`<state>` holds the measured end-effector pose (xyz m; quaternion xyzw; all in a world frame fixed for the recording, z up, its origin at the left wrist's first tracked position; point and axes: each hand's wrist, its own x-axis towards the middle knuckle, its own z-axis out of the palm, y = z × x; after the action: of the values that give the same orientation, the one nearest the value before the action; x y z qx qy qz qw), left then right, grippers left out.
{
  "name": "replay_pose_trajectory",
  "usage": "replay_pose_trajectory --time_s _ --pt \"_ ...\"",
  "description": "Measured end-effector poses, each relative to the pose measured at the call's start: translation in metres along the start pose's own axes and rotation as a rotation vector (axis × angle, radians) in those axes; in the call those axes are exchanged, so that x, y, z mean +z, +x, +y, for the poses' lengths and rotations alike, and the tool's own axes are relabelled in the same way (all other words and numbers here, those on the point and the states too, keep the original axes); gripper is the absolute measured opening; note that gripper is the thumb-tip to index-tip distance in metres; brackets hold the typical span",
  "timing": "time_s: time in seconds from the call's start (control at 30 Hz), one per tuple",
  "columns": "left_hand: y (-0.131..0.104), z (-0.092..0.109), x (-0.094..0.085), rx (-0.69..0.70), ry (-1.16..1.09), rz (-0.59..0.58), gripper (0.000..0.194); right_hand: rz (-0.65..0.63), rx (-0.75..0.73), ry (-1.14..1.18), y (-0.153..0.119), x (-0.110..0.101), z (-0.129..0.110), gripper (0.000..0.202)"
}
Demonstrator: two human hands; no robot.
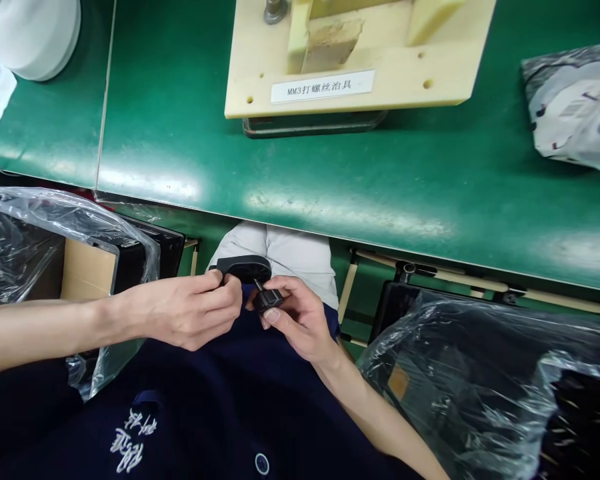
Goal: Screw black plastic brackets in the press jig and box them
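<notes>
Above my lap, my left hand (200,308) pinches the near-left edge of a black rounded part (247,267). Close to its right, my right hand (297,317) grips a smaller black block-shaped piece (269,299) between thumb and fingers. A thin stem reaches from this piece up toward the rounded part; whether the two touch is not clear. Some of my left fingertips are hidden behind the hand and the part.
A cream fixture (400,87) with a printed label sits on the green table (290,173). Plastic-lined bins stand at left (117,267) and right (460,373). A bagged item (575,113) lies far right, a white round object (33,37) upper left.
</notes>
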<state>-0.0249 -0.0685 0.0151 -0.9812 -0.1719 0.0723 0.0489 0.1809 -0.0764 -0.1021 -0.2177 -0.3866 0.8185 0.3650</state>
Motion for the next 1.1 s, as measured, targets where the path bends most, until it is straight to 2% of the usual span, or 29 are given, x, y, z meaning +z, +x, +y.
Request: replay_pose_trajectory --time_s 0.1,0.2,0.27,0.37,0.43,0.57,0.67,0.73,0.77,0.83,0.87,0.9,0.93,1.0,1.07,1.1 --pt "0.0 -0.001 0.001 0.012 -0.02 0.018 0.023 0.012 -0.026 -0.01 0.0 0.001 -0.004 0.022" --pt "-0.001 -0.001 0.004 0.039 -0.045 0.046 0.024 0.067 0.016 -0.156 0.002 0.008 -0.008 0.021" --pt "-0.003 -0.002 0.006 0.055 -0.059 0.064 0.025 0.187 0.03 -0.327 0.005 0.014 -0.007 0.023" --pt "-0.005 -0.002 0.009 0.066 -0.068 0.101 0.025 0.436 0.007 -0.505 0.008 0.02 -0.001 0.033" --pt "-0.004 0.001 0.011 0.058 -0.069 0.142 0.025 0.476 0.04 -0.431 0.01 0.023 0.002 0.04" --pt "0.011 0.013 0.023 -0.007 -0.102 0.342 0.025 0.403 0.176 0.046 0.011 0.029 -0.004 0.042" --pt "0.034 0.025 0.032 -0.189 -0.103 0.531 0.028 0.444 0.271 0.24 0.021 0.023 -0.029 0.045" --pt "0.051 0.031 0.033 -0.312 -0.131 0.674 0.027 0.527 0.205 0.176 0.037 0.009 -0.058 0.047" --pt "0.059 0.033 0.033 -0.347 -0.161 0.747 0.026 0.593 0.096 0.082 0.048 -0.001 -0.075 0.049" --pt "0.071 0.037 0.031 -0.377 -0.217 0.858 0.023 0.72 -0.24 -0.245 0.076 -0.025 -0.113 0.051" --pt "0.076 0.038 0.03 -0.387 -0.239 0.881 0.023 0.751 -0.45 -0.499 0.092 -0.037 -0.132 0.053" --pt "0.08 0.039 0.029 -0.398 -0.257 0.885 0.022 0.73 -0.602 -0.789 0.109 -0.048 -0.149 0.057" --pt "0.083 0.04 0.03 -0.412 -0.269 0.876 0.022 0.642 -0.67 -1.068 0.127 -0.058 -0.164 0.058" --pt "0.087 0.043 0.034 -0.456 -0.285 0.839 0.022 0.383 -0.7 -1.48 0.162 -0.074 -0.184 0.057" --pt "0.089 0.049 0.042 -0.512 -0.308 0.796 0.024 0.144 -0.671 -1.704 0.191 -0.082 -0.19 0.056" --pt "0.089 0.054 0.048 -0.537 -0.32 0.766 0.025 0.064 -0.66 -1.772 0.203 -0.083 -0.189 0.056"
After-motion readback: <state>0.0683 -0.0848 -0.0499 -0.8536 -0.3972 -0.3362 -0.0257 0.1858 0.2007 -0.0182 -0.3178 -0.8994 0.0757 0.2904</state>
